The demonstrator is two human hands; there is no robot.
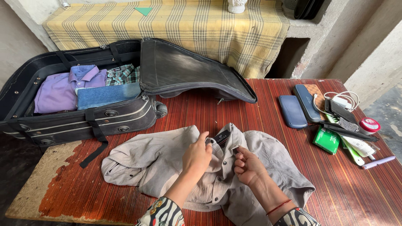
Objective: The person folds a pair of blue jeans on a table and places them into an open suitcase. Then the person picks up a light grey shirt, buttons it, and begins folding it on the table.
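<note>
**Collar pinched, shirt loose on the table**

Taking the beige shirt (167,163) as my landmark: it lies crumpled on the red striped table (343,192), front and centre. Far left of it, I see the open black suitcase (83,119) holding a purple shirt (58,90) and a folded blue cloth (106,95).

My left hand (197,157) has its fingers closed on the collar near the dark label. My right hand (248,166) pinches the placket just beside it, fingers curled tight.

I judge the limp fabric could bunch or slide if either pinch slackens, and a sleeve could drag toward the table's worn left edge.

Right of the shirt sit a blue case (292,111), a green packet (327,140) and tangled cables. Both fingertips' undersides are hidden, and the shirt's lower hem is cut off.
</note>
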